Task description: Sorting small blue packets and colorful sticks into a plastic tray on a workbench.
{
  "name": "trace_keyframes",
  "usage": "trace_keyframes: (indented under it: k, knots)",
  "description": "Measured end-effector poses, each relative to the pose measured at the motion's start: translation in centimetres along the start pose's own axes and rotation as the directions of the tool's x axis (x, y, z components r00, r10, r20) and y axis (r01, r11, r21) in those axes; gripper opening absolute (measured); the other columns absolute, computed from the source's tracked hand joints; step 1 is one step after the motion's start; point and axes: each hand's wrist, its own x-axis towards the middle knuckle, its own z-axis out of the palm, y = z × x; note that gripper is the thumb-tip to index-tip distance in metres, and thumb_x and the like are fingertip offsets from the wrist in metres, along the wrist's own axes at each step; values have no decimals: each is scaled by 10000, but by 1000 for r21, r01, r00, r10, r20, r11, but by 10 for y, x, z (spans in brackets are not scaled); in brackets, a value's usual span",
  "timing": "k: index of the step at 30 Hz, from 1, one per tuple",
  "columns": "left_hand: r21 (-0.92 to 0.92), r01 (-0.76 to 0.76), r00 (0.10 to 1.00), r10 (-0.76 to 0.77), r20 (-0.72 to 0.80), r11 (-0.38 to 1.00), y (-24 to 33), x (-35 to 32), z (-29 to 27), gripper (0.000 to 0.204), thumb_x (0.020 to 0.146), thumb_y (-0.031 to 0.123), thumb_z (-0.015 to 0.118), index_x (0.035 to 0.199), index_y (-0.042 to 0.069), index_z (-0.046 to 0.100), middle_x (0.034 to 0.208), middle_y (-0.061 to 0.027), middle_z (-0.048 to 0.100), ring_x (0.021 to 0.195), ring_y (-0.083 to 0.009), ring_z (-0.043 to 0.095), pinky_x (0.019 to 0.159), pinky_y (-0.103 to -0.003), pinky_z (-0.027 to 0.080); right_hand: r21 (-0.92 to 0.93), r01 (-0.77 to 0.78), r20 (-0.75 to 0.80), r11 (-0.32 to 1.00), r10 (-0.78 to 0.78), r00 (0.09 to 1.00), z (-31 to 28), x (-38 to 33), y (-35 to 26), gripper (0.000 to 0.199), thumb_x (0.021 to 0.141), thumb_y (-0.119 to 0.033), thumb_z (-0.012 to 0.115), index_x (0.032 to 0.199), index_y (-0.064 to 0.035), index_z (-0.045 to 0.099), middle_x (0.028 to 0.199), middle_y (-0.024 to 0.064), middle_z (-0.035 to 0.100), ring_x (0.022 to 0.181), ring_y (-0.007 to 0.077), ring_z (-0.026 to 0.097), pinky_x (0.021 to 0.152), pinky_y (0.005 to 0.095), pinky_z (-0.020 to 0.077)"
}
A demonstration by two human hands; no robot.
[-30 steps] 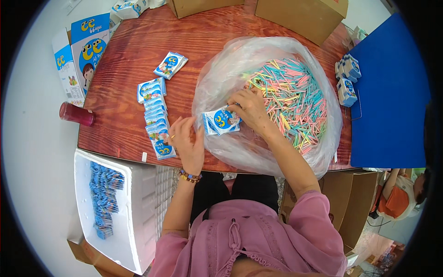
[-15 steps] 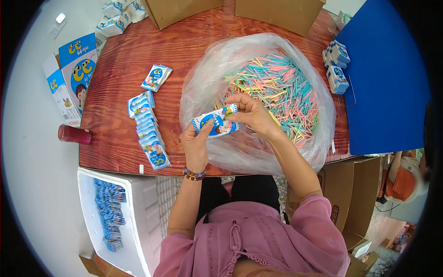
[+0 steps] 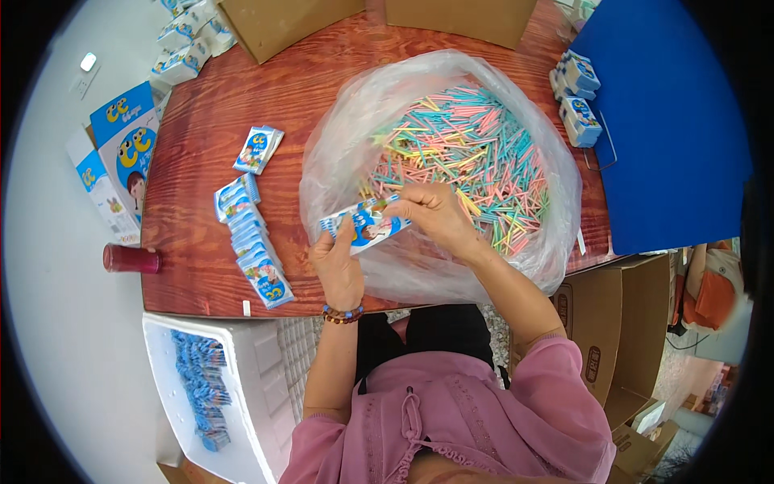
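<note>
We see a reddish wooden surface (image 3: pixel 322 105). On it lie a clear bag (image 3: pixel 516 250) of coloured sticks (image 3: pixel 476 153), a row of packets (image 3: pixel 251 242), one separate packet (image 3: pixel 259 149) and two boxes (image 3: pixel 290 24).

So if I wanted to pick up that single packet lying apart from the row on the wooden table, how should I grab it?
Judging by its pose, pinch the lone packet across its two long edges, coming straight down from above. It lies flat on the table, clear of the overlapping row of packets, so both long sides look open for fingers.
</note>
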Motion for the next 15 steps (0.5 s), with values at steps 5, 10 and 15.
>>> trace_keyframes:
  k: [5,10,15]
  knots:
    - [-126,77,996,-81,-23,989,6,-2,-13,146,943,105,609,1016,-10,660,998,-68,688,874,-128,657,805,-281,521,-355,5,-218,935,-87,972,-55,45,14,214,911,-182,597,854,5,684,727,55,644,687,124,573,653,291,461]
    - [-126,107,991,-115,-61,986,8,-9,-11,146,953,120,597,1003,-4,655,1030,-75,683,915,-148,657,839,-310,525,-870,-29,-203,493,-304,931,-149,101,41,181,844,-105,589,949,6,686,945,179,671,902,328,634,828,406,482]
    - [-163,139,987,-149,-51,977,7,-11,-20,155,955,120,591,1036,3,652,1052,-80,683,954,-158,655,872,-326,525,-925,189,120,329,-217,969,-168,122,52,216,800,-67,589,988,-14,680,1084,177,629,1065,346,573,943,432,446]
